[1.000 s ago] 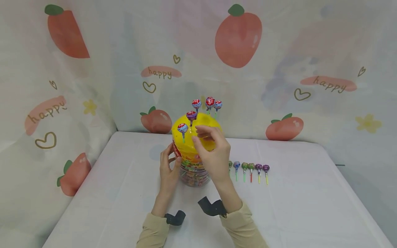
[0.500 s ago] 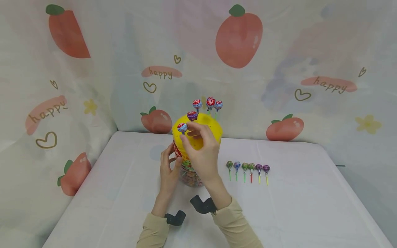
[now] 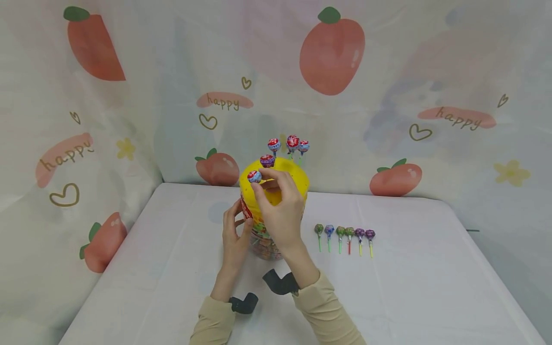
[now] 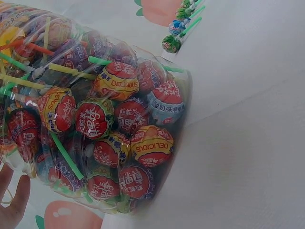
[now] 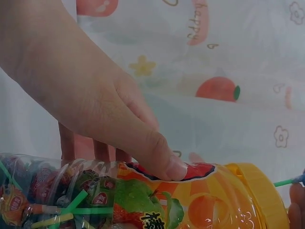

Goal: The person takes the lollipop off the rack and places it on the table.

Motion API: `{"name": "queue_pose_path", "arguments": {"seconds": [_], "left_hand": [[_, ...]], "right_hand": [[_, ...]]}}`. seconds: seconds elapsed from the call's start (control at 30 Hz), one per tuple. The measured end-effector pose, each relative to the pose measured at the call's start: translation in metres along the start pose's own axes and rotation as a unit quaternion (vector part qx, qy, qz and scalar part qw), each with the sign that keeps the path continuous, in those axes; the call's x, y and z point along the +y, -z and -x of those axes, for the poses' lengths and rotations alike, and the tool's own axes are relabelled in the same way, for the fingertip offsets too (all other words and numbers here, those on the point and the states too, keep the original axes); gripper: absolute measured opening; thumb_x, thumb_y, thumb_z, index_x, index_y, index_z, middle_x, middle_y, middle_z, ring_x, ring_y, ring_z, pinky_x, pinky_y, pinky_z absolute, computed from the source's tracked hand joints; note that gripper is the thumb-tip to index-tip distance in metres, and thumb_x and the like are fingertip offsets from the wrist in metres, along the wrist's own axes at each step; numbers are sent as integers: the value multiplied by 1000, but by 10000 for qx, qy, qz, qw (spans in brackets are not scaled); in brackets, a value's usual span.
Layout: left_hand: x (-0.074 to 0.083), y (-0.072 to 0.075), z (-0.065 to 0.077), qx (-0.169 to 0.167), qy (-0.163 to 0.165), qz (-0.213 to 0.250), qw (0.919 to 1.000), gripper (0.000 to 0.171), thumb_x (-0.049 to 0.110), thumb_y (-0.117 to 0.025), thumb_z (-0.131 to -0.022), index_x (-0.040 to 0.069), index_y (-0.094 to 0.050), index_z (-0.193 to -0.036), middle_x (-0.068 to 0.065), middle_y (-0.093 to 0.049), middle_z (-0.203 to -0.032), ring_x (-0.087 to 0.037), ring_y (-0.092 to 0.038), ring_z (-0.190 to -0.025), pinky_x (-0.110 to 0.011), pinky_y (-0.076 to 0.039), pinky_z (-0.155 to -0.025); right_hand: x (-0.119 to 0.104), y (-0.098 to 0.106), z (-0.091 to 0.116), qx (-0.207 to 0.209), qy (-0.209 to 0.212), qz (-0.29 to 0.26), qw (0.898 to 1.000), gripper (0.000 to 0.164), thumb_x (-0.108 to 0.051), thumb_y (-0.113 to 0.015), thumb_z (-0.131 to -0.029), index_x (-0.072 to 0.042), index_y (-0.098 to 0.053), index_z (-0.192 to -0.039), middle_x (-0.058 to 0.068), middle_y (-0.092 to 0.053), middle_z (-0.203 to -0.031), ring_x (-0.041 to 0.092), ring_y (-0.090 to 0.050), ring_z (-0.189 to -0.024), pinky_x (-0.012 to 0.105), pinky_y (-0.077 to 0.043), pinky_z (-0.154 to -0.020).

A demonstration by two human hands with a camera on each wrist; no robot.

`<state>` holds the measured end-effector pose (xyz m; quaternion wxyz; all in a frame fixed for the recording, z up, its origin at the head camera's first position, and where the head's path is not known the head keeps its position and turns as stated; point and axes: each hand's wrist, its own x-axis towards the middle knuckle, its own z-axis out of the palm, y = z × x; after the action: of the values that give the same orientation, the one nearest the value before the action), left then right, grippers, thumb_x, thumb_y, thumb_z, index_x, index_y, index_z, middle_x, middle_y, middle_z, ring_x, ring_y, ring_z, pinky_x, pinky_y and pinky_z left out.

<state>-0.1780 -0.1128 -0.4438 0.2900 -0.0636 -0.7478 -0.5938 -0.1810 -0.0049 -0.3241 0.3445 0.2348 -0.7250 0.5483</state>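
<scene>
In the head view a clear lollipop jar (image 3: 265, 247) with a yellow lid (image 3: 292, 168) stands upright on the table. My left hand (image 3: 234, 242) grips its left side; the right wrist view shows that thumb (image 5: 174, 168) on the label. My right hand (image 3: 282, 213), in front of the lid, pinches a blue-and-red lollipop (image 3: 254, 177) just below its candy head, thumb and forefinger on the stick. Behind it, a purple lollipop (image 3: 267, 160) and several others, including a red one (image 3: 293, 142), stand up from the lid. Wrapped lollipops (image 4: 152, 145) fill the jar.
To the right of the jar, several wrapped lollipops (image 3: 350, 232) lie in a row on the white table (image 3: 414, 287), sticks toward me. A printed cloth backdrop (image 3: 276, 57) rises behind and beside the table.
My right hand has moved left and slightly down from beside the front lollipop and now pinches it; its green stick is covered by the fingers. The left hand has stayed on the jar.
</scene>
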Motion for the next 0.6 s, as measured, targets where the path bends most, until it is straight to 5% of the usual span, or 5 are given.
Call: {"name": "queue_pose_path", "arguments": {"seconds": [0.17, 0.6], "left_hand": [[-27, -5, -1, 55, -59, -28, 10000, 56, 10, -59, -93, 10, -39, -145, -16, -47, -134, -29, -46, -124, -54, -47, -97], [-25, -5, 0, 71, -16, -32, 10000, 54, 20, -58, -95, 20, -39, -145, -7, -47, -135, -21, -45, -125, -51, -46, -98]], "right_hand": [[0, 0, -2, 100, 119, -101, 9998, 29, -12, -70, -86, -2, -64, -113, 12, -65, -103, 21, -65, -86, 33, -58, -78], [-7, 17, 1, 316, 283, -173, 9989, 28, -7, -70, -85, -2, -63, -112, 12, -66, -102, 20, -63, -85, 27, -55, -80]]}}
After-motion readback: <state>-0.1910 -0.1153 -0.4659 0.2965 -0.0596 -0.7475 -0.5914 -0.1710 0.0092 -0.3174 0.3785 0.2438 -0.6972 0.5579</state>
